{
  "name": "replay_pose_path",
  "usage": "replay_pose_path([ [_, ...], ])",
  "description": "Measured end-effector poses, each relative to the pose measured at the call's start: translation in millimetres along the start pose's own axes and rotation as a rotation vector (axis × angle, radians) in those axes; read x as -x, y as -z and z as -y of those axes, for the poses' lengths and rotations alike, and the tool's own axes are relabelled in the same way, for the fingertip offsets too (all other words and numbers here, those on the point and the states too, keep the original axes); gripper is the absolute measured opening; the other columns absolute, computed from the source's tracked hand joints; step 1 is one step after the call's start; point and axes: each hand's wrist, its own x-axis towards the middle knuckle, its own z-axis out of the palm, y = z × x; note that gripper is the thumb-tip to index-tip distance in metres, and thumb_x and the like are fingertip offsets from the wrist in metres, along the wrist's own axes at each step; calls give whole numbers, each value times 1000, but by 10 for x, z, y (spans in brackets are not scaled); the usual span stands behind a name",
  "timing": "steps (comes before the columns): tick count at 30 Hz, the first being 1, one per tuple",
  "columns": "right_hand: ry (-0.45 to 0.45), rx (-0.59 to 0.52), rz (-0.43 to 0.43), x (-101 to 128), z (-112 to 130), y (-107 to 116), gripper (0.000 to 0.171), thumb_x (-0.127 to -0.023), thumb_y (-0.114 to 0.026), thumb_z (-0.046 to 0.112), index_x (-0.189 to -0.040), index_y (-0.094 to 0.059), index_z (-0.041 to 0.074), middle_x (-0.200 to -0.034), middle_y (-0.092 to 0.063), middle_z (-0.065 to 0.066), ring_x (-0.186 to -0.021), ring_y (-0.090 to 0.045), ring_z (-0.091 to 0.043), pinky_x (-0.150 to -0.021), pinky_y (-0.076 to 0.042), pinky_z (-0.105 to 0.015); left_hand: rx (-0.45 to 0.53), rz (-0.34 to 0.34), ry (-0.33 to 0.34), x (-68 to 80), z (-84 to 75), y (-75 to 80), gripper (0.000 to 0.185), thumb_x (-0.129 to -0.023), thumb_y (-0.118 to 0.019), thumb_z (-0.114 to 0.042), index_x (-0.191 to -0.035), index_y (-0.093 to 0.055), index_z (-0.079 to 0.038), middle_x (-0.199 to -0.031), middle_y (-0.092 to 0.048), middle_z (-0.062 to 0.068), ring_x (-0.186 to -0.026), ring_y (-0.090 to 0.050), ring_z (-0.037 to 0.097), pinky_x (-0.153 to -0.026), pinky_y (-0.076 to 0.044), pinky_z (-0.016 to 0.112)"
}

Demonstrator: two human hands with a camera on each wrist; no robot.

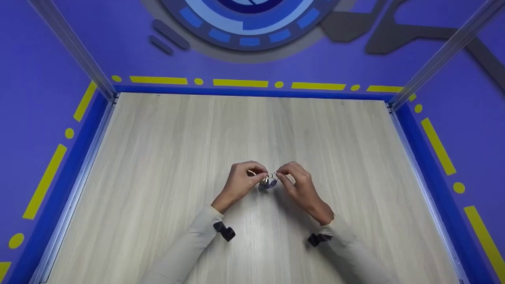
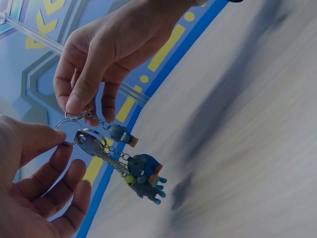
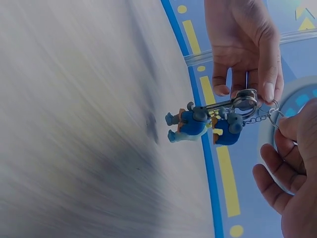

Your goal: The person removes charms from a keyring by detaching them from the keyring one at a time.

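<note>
My left hand (image 1: 244,177) pinches a metal key ring (image 2: 72,142) between thumb and index finger, its other fingers loosely bent. From the rings hang a silver key (image 2: 94,145) and small figurine charms (image 2: 143,166) in blue and grey, bunched together. Facing it, my right hand (image 1: 302,185) pinches another split ring (image 3: 277,118), from which a chain leads to one blue figurine charm (image 3: 229,130). The two pinched rings meet or overlap between the fingertips; I cannot tell whether they are linked. Everything is held up over the table, charms dangling.
A pale wood-grain table (image 1: 252,130) lies beneath the hands. Blue-purple panels (image 1: 252,69) with yellow dashes enclose its back and sides, with metal posts (image 1: 75,47) at the back corners. Each sleeve carries a black wrist device (image 1: 225,231).
</note>
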Motion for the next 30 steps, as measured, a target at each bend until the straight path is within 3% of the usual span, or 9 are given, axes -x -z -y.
replay_pose_path([
  [10,-19,-37,-10,27,-20,-62,19,-95,-78,-12,-102,-73,6,-98,-72,-6,-91,-70,-22,-83,-58,-28,3,-78,0,4,0,-4,6,-96,-83,-3,-96,-85,-9,-92,-80,-4,-87,-72,12,-81,-61,39],
  [17,-29,-53,0,96,-84,-76,26,-92,-78,-17,-102,-73,7,-98,-74,-4,-89,-71,-21,-80,-59,-32,-3,-113,-4,16,14,44,6,-96,-83,-1,-97,-84,-7,-93,-79,-4,-87,-72,13,-82,-62,42],
  [24,-101,-55,28,177,-186,-84,28,-93,-78,-14,-102,-74,11,-98,-74,-3,-90,-71,-21,-82,-59,-32,-17,-124,-5,22,40,61,4,-95,-85,-2,-99,-84,-3,-93,-79,0,-87,-71,14,-82,-62,37],
  [30,-130,-16,63,169,-305,-115,10,-101,-77,-3,-102,-75,6,-100,-74,-5,-93,-72,-21,-82,-62,-38,-20,-135,-31,22,19,71,5,-95,-84,-1,-98,-84,-6,-92,-78,-1,-87,-71,13,-82,-62,35],
])
